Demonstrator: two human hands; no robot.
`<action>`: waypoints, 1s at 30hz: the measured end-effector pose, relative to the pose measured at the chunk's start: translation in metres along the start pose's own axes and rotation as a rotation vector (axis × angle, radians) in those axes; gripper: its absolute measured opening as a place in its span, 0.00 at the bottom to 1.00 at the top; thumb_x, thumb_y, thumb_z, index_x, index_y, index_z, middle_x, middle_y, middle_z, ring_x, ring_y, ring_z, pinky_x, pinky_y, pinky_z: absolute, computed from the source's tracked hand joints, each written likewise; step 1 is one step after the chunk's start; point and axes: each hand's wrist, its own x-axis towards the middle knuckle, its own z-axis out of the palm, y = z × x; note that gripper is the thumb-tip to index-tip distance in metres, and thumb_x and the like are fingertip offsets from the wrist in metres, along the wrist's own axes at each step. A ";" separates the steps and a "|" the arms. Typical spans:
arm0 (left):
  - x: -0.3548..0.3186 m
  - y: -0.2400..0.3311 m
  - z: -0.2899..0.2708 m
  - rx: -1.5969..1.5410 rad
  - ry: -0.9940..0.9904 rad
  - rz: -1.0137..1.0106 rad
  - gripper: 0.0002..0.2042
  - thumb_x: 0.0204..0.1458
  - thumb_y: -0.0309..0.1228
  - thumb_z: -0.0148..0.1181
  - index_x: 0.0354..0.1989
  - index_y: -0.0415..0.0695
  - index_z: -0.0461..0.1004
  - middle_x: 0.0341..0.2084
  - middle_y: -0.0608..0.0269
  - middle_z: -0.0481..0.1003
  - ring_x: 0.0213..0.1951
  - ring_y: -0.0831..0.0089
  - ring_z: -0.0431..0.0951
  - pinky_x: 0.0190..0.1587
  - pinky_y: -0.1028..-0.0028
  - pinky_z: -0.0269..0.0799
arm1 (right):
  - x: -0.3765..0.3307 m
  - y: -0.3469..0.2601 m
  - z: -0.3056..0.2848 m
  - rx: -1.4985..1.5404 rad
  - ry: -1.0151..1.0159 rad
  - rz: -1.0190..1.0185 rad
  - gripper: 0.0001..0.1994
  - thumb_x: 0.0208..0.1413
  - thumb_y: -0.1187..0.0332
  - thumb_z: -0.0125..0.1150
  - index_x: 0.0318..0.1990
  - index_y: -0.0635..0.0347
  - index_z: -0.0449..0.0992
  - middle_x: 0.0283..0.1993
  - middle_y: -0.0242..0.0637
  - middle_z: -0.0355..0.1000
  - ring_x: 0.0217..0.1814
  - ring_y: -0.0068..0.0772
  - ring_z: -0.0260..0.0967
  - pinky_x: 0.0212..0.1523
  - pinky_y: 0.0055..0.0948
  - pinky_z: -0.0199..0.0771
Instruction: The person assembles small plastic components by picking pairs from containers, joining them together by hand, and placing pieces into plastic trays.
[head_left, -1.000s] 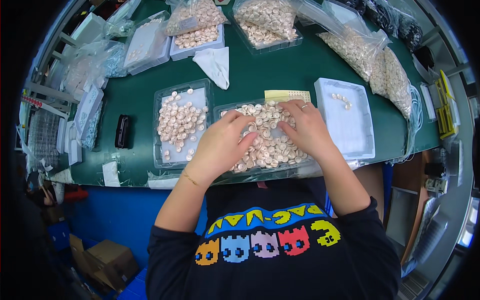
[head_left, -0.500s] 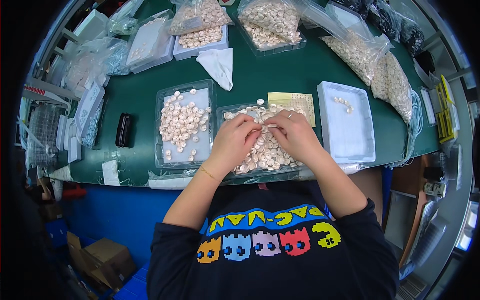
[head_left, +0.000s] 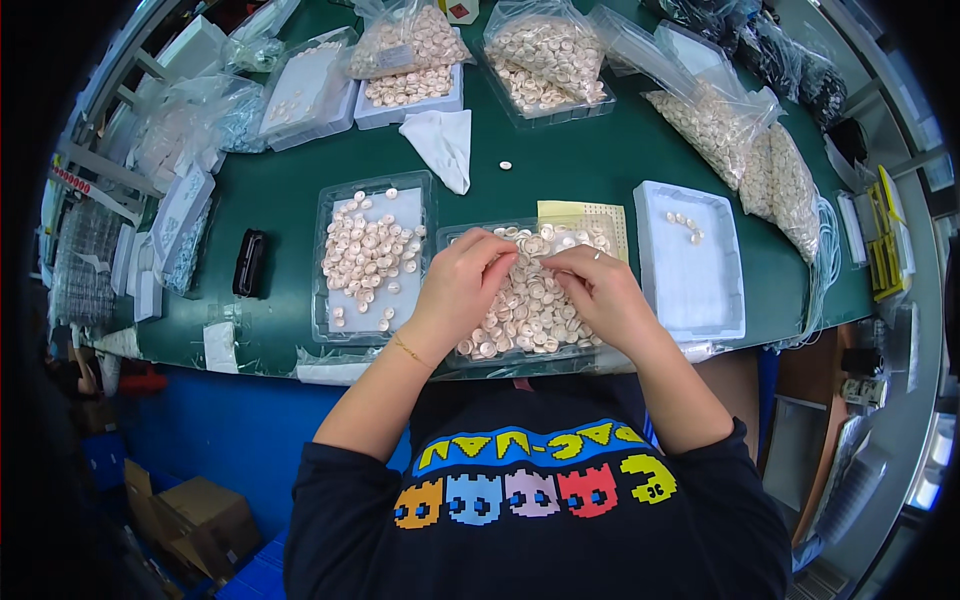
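Observation:
Several pale cream-pink buttons (head_left: 530,310) are heaped in a clear plastic tray (head_left: 447,238) in front of me. Above the heap, my left hand (head_left: 463,285) has thumb and fingers pinched together. My right hand (head_left: 602,290) is pinched as well, a small gap from the left, with a ring on one finger. Whatever lies between the fingertips is too small or hidden to make out. Left of this tray, a second clear tray (head_left: 321,215) holds a looser pile of buttons (head_left: 368,250). A single button (head_left: 505,165) lies on the green table beyond the trays.
At the right stands a white tray (head_left: 690,290) with a few buttons in a curved row. A yellow dotted card (head_left: 617,225) lies behind my right hand. Button-filled bags (head_left: 545,55) line the back. A white cloth (head_left: 440,145) and a black case (head_left: 249,263) are on the table.
My fingertips, close together before, have drawn slightly apart. The single button has moved from the tray's far edge to farther out on the table. The view has shifted slightly.

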 end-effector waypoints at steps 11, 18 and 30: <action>0.116 -0.076 0.023 0.463 -0.089 0.027 0.07 0.47 0.28 0.57 0.33 0.41 0.76 0.30 0.54 0.75 0.32 0.56 0.75 0.36 0.64 0.71 | -0.010 0.003 0.000 -0.010 0.061 -0.033 0.08 0.49 0.77 0.55 0.37 0.63 0.75 0.38 0.43 0.72 0.39 0.45 0.71 0.39 0.32 0.71; 0.137 -0.093 0.043 0.439 -0.250 -0.171 0.06 0.45 0.28 0.58 0.29 0.39 0.74 0.26 0.51 0.75 0.33 0.54 0.76 0.38 0.64 0.71 | -0.016 0.006 -0.008 -0.019 0.094 -0.043 0.09 0.49 0.76 0.55 0.38 0.59 0.76 0.35 0.38 0.71 0.35 0.40 0.70 0.37 0.31 0.70; 0.071 0.013 -0.011 -0.613 -0.213 -0.354 0.06 0.54 0.27 0.52 0.37 0.38 0.69 0.29 0.61 0.75 0.30 0.78 0.74 0.32 0.80 0.68 | -0.015 -0.009 -0.026 0.623 0.172 0.171 0.07 0.52 0.77 0.54 0.39 0.66 0.75 0.35 0.34 0.72 0.34 0.21 0.67 0.37 0.22 0.68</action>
